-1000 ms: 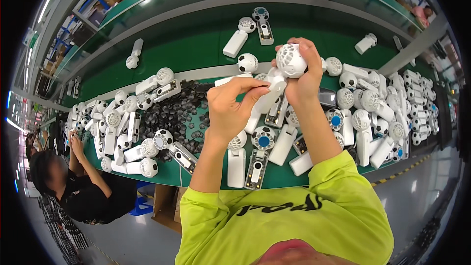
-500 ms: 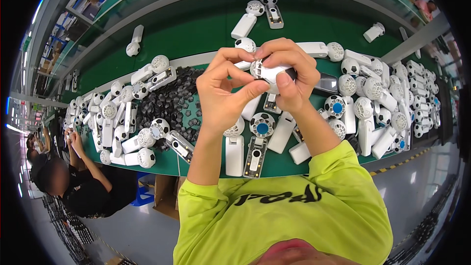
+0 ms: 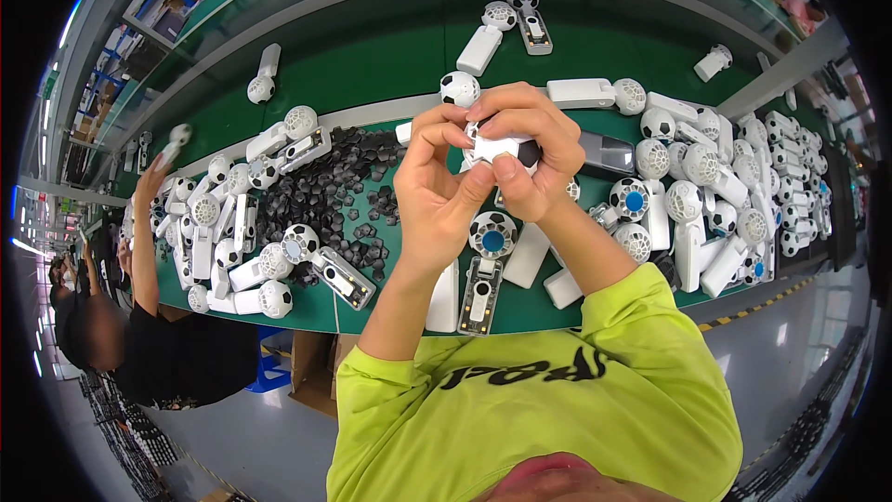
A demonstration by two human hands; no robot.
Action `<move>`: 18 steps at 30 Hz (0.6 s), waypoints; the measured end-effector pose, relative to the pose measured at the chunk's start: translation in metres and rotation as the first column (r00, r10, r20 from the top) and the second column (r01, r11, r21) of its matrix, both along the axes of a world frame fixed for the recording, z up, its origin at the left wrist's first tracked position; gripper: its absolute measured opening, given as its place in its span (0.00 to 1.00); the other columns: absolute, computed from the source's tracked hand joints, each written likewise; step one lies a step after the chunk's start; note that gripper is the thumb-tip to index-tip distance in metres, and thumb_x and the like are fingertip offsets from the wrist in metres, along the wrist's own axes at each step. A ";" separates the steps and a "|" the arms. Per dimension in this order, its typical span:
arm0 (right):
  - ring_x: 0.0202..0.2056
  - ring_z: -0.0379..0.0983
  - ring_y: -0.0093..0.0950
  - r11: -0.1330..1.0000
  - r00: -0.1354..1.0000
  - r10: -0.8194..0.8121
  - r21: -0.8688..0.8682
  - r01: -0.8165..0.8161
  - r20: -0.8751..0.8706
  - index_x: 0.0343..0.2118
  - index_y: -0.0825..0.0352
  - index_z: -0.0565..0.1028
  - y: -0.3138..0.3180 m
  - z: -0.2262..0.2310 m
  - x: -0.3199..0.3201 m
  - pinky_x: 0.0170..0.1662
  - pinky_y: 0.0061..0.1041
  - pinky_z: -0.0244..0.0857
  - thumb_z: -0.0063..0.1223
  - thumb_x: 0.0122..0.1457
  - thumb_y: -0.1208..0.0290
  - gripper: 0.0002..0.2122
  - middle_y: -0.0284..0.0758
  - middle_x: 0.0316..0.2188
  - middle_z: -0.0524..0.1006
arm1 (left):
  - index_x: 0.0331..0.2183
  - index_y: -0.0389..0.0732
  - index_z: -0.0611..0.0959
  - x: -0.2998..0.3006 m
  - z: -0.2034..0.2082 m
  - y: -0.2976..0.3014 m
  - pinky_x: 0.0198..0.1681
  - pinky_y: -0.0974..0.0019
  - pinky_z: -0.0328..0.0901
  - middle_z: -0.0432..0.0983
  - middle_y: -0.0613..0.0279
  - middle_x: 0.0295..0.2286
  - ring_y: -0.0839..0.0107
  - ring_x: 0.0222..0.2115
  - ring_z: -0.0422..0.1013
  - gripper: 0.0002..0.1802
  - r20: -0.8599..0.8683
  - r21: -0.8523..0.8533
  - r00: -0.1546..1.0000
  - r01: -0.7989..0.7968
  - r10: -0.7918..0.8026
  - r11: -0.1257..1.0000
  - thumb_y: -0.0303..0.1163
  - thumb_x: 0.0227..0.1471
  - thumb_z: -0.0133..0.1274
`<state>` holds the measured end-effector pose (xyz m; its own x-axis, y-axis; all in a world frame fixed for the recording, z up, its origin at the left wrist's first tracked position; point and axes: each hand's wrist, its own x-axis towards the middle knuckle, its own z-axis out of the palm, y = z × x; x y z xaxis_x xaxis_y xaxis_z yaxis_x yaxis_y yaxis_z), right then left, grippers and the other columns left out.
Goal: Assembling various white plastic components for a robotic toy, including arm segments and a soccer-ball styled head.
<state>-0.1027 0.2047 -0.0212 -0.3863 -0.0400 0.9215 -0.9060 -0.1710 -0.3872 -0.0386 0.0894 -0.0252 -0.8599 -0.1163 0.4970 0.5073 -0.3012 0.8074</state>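
Observation:
Both of my hands are raised over the bench, pinching a white-and-black soccer-ball-shaped piece (image 3: 495,148) between them. My left hand (image 3: 435,188) grips its left side with thumb and fingertips. My right hand (image 3: 539,151) wraps round the right side, its thumb pressed on the white face. Fingers hide much of the ball, and I cannot see whether a handle is attached. Beneath my hands lie a ball-headed handheld unit (image 3: 487,265) with a blue centre and an open handle, and a white handle (image 3: 526,256). Left of them spreads a pile of small black pentagon pieces (image 3: 311,188).
Many ball-headed units crowd the bench at left (image 3: 206,211) and right (image 3: 686,202). Beyond a rail, a green belt (image 3: 372,56) carries a few units. A dark box-like object (image 3: 609,155) sits right of my hands. At left, a co-worker's arm (image 3: 145,242) reaches toward the belt.
The ball piece has turned, showing more white face, and my hands have shifted slightly. Units on the belt have moved right. The co-worker's arm has risen, with a unit now at the hand.

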 end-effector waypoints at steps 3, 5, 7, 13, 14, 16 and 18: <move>0.30 0.74 0.34 1.000 1.000 -0.019 0.003 0.019 -0.007 0.29 0.74 0.75 -0.001 0.000 0.000 0.34 0.29 0.69 0.52 0.53 0.64 0.14 0.47 0.30 0.77 | 0.37 0.37 0.73 0.002 -0.004 -0.003 0.50 0.65 0.61 0.64 0.57 0.48 0.70 0.47 0.64 0.14 0.002 -0.021 1.000 -0.027 0.027 0.999 0.29 0.52 0.61; 0.29 0.74 0.34 0.998 0.999 -0.035 0.046 0.036 -0.024 0.29 0.74 0.75 -0.003 -0.003 0.001 0.33 0.28 0.69 0.50 0.53 0.65 0.13 0.46 0.30 0.77 | 0.38 0.37 0.73 0.004 -0.006 -0.007 0.52 0.65 0.59 0.65 0.56 0.48 0.70 0.47 0.64 0.14 0.010 -0.019 1.000 -0.023 0.023 1.000 0.30 0.53 0.60; 0.29 0.74 0.34 0.997 0.999 -0.041 0.065 0.043 -0.032 0.29 0.74 0.75 -0.003 -0.004 0.000 0.33 0.28 0.69 0.50 0.53 0.65 0.13 0.46 0.30 0.77 | 0.38 0.37 0.74 0.004 -0.006 -0.006 0.52 0.65 0.59 0.65 0.56 0.48 0.70 0.47 0.64 0.14 0.018 -0.017 0.999 -0.042 0.042 0.999 0.30 0.53 0.60; 0.29 0.74 0.34 0.995 0.993 0.010 0.102 0.002 -0.115 0.29 0.74 0.75 0.000 -0.002 -0.005 0.32 0.28 0.68 0.46 0.53 0.67 0.12 0.47 0.29 0.77 | 0.38 0.36 0.74 -0.001 0.003 -0.014 0.52 0.65 0.59 0.68 0.55 0.47 0.68 0.48 0.64 0.14 -0.030 -0.086 0.999 0.031 -0.034 0.996 0.30 0.53 0.60; 0.29 0.74 0.34 0.994 0.994 0.020 0.105 -0.008 -0.111 0.29 0.74 0.75 0.001 -0.003 -0.005 0.32 0.28 0.68 0.46 0.53 0.67 0.12 0.47 0.29 0.77 | 0.38 0.36 0.74 -0.001 0.001 -0.015 0.52 0.65 0.59 0.68 0.55 0.47 0.68 0.48 0.64 0.14 -0.029 -0.085 0.999 0.033 -0.036 0.996 0.30 0.53 0.60; 0.29 0.74 0.33 0.997 0.996 0.024 0.081 -0.018 -0.084 0.29 0.74 0.75 -0.001 -0.005 -0.004 0.32 0.28 0.68 0.46 0.53 0.67 0.13 0.47 0.29 0.77 | 0.38 0.36 0.74 0.000 -0.005 -0.017 0.52 0.64 0.60 0.67 0.55 0.47 0.68 0.48 0.64 0.14 0.006 -0.041 0.999 0.039 -0.039 0.998 0.30 0.52 0.60; 0.29 0.74 0.33 0.998 0.998 0.047 0.033 -0.046 -0.033 0.29 0.74 0.75 -0.003 -0.007 -0.004 0.32 0.28 0.68 0.45 0.53 0.67 0.13 0.47 0.29 0.77 | 0.38 0.36 0.74 0.000 -0.007 -0.015 0.52 0.64 0.60 0.67 0.55 0.47 0.67 0.48 0.64 0.14 0.025 -0.013 0.999 0.037 -0.037 0.999 0.30 0.52 0.60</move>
